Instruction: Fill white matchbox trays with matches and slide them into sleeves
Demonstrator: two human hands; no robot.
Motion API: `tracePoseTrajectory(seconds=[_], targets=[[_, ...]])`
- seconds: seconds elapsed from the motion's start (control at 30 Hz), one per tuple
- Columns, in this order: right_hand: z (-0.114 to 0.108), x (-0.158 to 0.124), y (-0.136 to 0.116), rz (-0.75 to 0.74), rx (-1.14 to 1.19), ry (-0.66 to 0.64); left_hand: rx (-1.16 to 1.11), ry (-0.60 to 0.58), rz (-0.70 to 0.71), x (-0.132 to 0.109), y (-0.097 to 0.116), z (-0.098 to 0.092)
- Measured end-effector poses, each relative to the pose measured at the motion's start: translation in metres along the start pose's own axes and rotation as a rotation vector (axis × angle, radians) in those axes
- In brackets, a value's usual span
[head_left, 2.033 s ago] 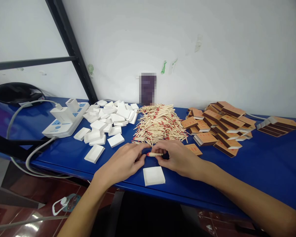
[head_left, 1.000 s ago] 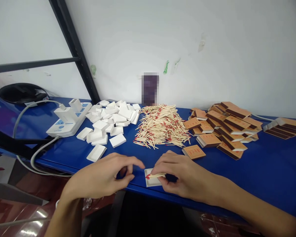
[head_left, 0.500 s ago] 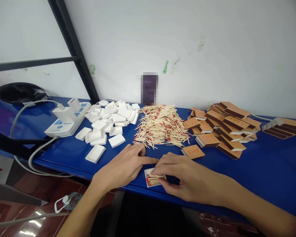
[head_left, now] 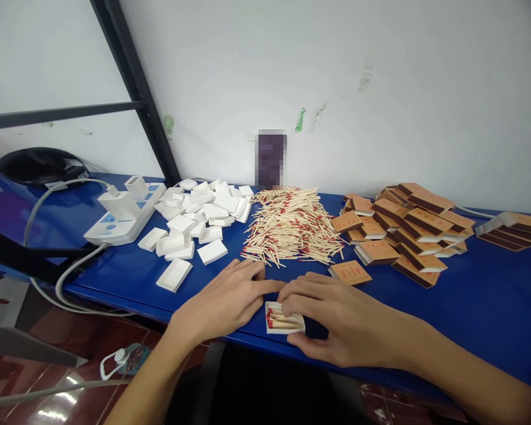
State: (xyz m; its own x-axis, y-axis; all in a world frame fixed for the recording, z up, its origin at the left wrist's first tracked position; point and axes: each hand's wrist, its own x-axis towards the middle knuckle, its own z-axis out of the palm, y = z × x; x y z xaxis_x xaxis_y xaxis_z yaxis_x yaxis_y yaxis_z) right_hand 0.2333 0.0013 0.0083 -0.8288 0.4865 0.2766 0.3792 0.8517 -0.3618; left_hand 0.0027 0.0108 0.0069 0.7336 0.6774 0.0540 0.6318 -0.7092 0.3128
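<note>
A small white matchbox tray [head_left: 285, 331] lies near the front edge of the blue table, with red-tipped matches [head_left: 281, 320] lying lengthwise inside it. My right hand [head_left: 336, 319] bends over its right side, thumb at the near edge and fingers at the far edge. My left hand [head_left: 230, 295] rests palm down just left of the tray. Its index finger stretches toward my right fingertips, and the fingers hold nothing. Beyond both hands spreads a heap of loose matches [head_left: 292, 227].
White empty trays [head_left: 212, 203] are piled at left, beside a power strip [head_left: 124, 218] with plugs and cables. Orange matchbox sleeves [head_left: 407, 221] are stacked at right, with a row of more sleeves [head_left: 513, 229] farther right. A black shelf post [head_left: 137, 88] rises at left.
My right fingers have let go of the matches, which now lie flatter in the tray. My right thumb has shifted down to the tray's near edge. My left hand is nearly still.
</note>
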Motion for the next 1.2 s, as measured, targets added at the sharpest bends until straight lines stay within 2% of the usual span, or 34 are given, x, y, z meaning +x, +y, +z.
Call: tracePoseTrajectory(seconds=[0.2,0.37,0.47,0.6,0.7,0.83,1.0,1.2], targets=[[-0.020,-0.005,0.006,0.101,-0.012,0.003,0.015,-0.011,0.007,-0.001,0.000,-0.004],[-0.034,-0.009,0.011,0.124,-0.025,0.046,-0.037,-0.087,-0.021,-0.008,0.004,-0.012],[-0.034,-0.008,0.016,0.126,-0.075,0.134,-0.143,-0.165,-0.018,-0.017,0.010,-0.019],[-0.027,-0.004,0.024,0.102,-0.117,0.217,-0.332,-0.348,0.113,-0.030,0.018,-0.026],[-0.022,-0.002,0.025,0.104,-0.100,0.237,-0.405,-0.383,0.065,-0.035,0.017,-0.031],[-0.014,-0.001,0.018,0.080,-0.063,0.216,-0.271,-0.268,-0.125,-0.039,0.009,-0.037],[0.001,0.002,0.010,0.000,-0.054,0.120,-0.261,-0.164,-0.197,-0.043,0.000,-0.037],[0.006,0.002,0.008,0.023,-0.049,0.027,-0.214,-0.089,-0.259,-0.034,0.002,-0.026]])
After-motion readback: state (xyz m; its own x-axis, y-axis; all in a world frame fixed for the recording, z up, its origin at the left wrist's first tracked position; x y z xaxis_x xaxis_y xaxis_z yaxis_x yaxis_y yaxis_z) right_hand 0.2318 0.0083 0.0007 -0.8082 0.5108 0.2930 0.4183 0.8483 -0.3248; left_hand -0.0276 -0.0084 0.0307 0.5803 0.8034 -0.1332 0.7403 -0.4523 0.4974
